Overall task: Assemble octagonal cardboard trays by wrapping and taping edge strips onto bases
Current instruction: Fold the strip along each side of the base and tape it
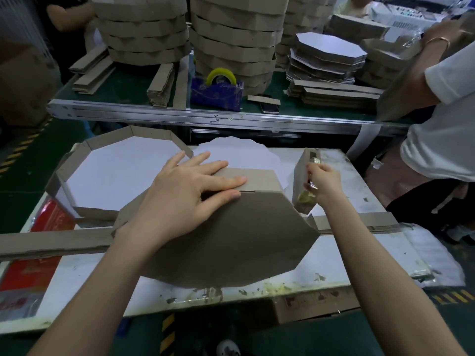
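Tray point(231, 235) lies base-up at table point(347, 253) ctr, edge strip point(257, 176) on far side. L hand point(187, 194) flat, fingers straight, presses strip seam. R hand point(323, 181) pinches tape point(312, 185) at cardboard block point(300, 173), right of tray. Finished tray point(115, 170) far left.

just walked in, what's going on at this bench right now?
A person is assembling an octagonal cardboard tray, which lies brown side up on the table. The left hand presses flat where the ends of the edge strip meet on the far side. The right hand pinches a tape strip at an upright cardboard block beside it. No tape shows on that seam yet. One finished tray sits to the left, white side up.
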Action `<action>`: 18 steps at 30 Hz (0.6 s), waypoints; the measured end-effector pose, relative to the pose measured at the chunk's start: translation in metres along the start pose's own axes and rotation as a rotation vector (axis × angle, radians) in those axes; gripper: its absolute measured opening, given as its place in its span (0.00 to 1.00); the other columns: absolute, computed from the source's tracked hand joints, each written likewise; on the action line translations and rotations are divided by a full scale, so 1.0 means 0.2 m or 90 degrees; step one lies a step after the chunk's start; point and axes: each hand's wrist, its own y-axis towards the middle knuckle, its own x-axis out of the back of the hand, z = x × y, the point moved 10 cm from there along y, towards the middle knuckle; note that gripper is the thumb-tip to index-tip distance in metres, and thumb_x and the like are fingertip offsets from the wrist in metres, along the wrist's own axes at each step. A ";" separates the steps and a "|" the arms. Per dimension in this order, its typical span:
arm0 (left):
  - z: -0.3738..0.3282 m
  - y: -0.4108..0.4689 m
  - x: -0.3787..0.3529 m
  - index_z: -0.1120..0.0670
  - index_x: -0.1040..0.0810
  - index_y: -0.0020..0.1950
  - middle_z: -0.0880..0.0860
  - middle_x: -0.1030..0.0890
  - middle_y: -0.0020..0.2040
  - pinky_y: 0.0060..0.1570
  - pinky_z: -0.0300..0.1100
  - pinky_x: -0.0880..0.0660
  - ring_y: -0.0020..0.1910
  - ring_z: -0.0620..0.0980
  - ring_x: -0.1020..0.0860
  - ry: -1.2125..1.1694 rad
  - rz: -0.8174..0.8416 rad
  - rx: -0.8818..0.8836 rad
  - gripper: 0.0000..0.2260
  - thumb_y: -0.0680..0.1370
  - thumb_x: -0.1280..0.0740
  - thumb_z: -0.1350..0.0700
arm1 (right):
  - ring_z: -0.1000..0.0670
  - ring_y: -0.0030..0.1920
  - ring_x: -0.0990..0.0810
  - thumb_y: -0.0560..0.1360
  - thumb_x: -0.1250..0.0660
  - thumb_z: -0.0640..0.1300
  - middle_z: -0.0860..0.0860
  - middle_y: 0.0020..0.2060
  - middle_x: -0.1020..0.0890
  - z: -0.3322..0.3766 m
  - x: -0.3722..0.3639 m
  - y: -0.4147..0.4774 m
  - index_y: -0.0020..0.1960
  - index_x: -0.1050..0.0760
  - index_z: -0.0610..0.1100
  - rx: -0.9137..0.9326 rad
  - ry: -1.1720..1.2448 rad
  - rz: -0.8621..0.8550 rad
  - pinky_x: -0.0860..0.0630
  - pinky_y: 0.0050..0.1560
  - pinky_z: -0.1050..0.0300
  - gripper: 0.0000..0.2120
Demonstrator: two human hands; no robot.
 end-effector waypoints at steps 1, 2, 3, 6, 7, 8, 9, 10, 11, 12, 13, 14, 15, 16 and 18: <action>-0.01 0.01 -0.01 0.28 0.33 0.63 0.44 0.29 0.71 0.75 0.54 0.45 0.75 0.48 0.38 0.003 0.006 0.005 0.17 0.76 0.47 0.32 | 0.46 0.47 0.24 0.80 0.37 0.39 0.46 0.50 0.22 -0.08 0.04 0.08 0.53 0.21 0.41 -0.036 -0.002 -0.027 0.22 0.40 0.55 0.07; -0.02 0.01 -0.02 0.28 0.34 0.63 0.43 0.30 0.72 0.75 0.54 0.46 0.76 0.48 0.39 0.003 0.009 0.009 0.16 0.77 0.48 0.31 | 0.45 0.48 0.24 0.80 0.38 0.38 0.45 0.49 0.22 -0.14 0.07 0.14 0.57 0.22 0.39 -0.061 -0.017 -0.048 0.23 0.41 0.54 0.09; -0.03 0.02 -0.02 0.28 0.34 0.63 0.43 0.31 0.72 0.75 0.54 0.47 0.76 0.48 0.40 0.000 0.010 0.013 0.15 0.78 0.49 0.31 | 0.44 0.48 0.23 0.80 0.39 0.37 0.44 0.48 0.22 -0.19 0.09 0.21 0.60 0.23 0.37 -0.078 -0.039 -0.063 0.23 0.43 0.53 0.12; -0.05 0.06 -0.03 0.27 0.34 0.62 0.41 0.32 0.72 0.76 0.52 0.48 0.76 0.46 0.42 -0.016 0.023 0.029 0.18 0.73 0.51 0.31 | 0.39 0.53 0.21 0.78 0.39 0.34 0.39 0.57 0.21 -0.32 0.13 0.35 0.64 0.25 0.33 -0.126 -0.123 -0.081 0.21 0.53 0.48 0.15; -0.06 0.08 -0.03 0.27 0.34 0.61 0.40 0.32 0.72 0.76 0.50 0.48 0.76 0.46 0.42 -0.017 0.029 0.032 0.19 0.72 0.50 0.31 | 0.38 0.55 0.20 0.78 0.38 0.34 0.38 0.59 0.22 -0.36 0.14 0.38 0.64 0.27 0.32 -0.150 -0.151 -0.073 0.20 0.56 0.46 0.15; -0.06 0.09 -0.04 0.27 0.34 0.61 0.40 0.32 0.71 0.75 0.49 0.48 0.76 0.45 0.42 -0.017 0.033 0.032 0.18 0.73 0.50 0.31 | 0.38 0.56 0.21 0.78 0.37 0.34 0.37 0.60 0.23 -0.40 0.13 0.41 0.65 0.28 0.32 -0.169 -0.173 -0.061 0.21 0.57 0.44 0.16; -0.07 0.10 -0.04 0.27 0.33 0.61 0.39 0.32 0.71 0.75 0.48 0.47 0.76 0.44 0.41 -0.017 0.031 0.031 0.16 0.75 0.48 0.31 | 0.38 0.55 0.21 0.78 0.37 0.35 0.38 0.60 0.24 -0.42 0.13 0.44 0.66 0.28 0.32 -0.182 -0.188 -0.049 0.21 0.58 0.43 0.17; -0.08 0.10 -0.04 0.27 0.33 0.61 0.39 0.32 0.71 0.74 0.47 0.47 0.75 0.43 0.40 -0.016 0.027 0.032 0.14 0.77 0.46 0.32 | 0.39 0.55 0.21 0.78 0.36 0.36 0.39 0.60 0.24 -0.44 0.11 0.47 0.66 0.29 0.32 -0.184 -0.199 -0.032 0.22 0.58 0.44 0.18; -0.08 0.11 -0.04 0.28 0.32 0.61 0.39 0.31 0.70 0.74 0.47 0.46 0.75 0.43 0.39 -0.015 0.021 0.032 0.13 0.77 0.44 0.33 | 0.39 0.53 0.22 0.79 0.36 0.36 0.39 0.59 0.24 -0.46 0.11 0.50 0.66 0.29 0.32 -0.185 -0.209 -0.022 0.22 0.57 0.45 0.18; -0.09 0.11 -0.04 0.28 0.31 0.61 0.38 0.31 0.70 0.74 0.48 0.45 0.74 0.42 0.37 -0.015 0.013 0.034 0.14 0.76 0.43 0.35 | 0.39 0.52 0.22 0.79 0.36 0.37 0.38 0.60 0.24 -0.46 0.11 0.52 0.66 0.29 0.31 -0.184 -0.219 -0.027 0.22 0.55 0.47 0.17; -0.09 0.10 -0.04 0.28 0.30 0.61 0.38 0.30 0.69 0.73 0.48 0.43 0.73 0.42 0.36 -0.015 0.004 0.037 0.14 0.76 0.42 0.36 | 0.39 0.51 0.23 0.79 0.35 0.38 0.37 0.61 0.24 -0.47 0.12 0.54 0.64 0.29 0.30 -0.180 -0.231 -0.042 0.23 0.53 0.49 0.16; -0.09 0.10 -0.03 0.29 0.29 0.61 0.39 0.29 0.69 0.73 0.48 0.42 0.73 0.42 0.35 -0.013 -0.007 0.039 0.14 0.75 0.41 0.37 | 0.38 0.51 0.22 0.79 0.34 0.39 0.36 0.62 0.24 -0.47 0.13 0.55 0.63 0.28 0.30 -0.173 -0.248 -0.052 0.23 0.51 0.49 0.16; -0.09 0.09 -0.03 0.30 0.29 0.61 0.39 0.28 0.69 0.72 0.48 0.41 0.72 0.42 0.34 -0.012 -0.017 0.041 0.14 0.75 0.40 0.38 | 0.37 0.53 0.21 0.80 0.33 0.41 0.36 0.61 0.23 -0.47 0.13 0.56 0.62 0.28 0.30 -0.167 -0.261 -0.054 0.22 0.52 0.47 0.17; -0.08 0.09 -0.03 0.30 0.28 0.61 0.39 0.28 0.68 0.72 0.49 0.40 0.71 0.42 0.33 -0.010 -0.027 0.045 0.15 0.75 0.40 0.37 | 0.36 0.55 0.21 0.79 0.33 0.42 0.35 0.60 0.23 -0.48 0.13 0.57 0.62 0.27 0.30 -0.167 -0.266 -0.048 0.21 0.54 0.45 0.18; -0.08 0.09 -0.02 0.31 0.28 0.62 0.40 0.27 0.68 0.71 0.51 0.38 0.71 0.43 0.32 -0.005 -0.040 0.053 0.15 0.75 0.40 0.36 | 0.34 0.58 0.21 0.79 0.31 0.41 0.35 0.59 0.22 -0.50 0.12 0.58 0.62 0.27 0.30 -0.180 -0.260 -0.032 0.21 0.58 0.42 0.18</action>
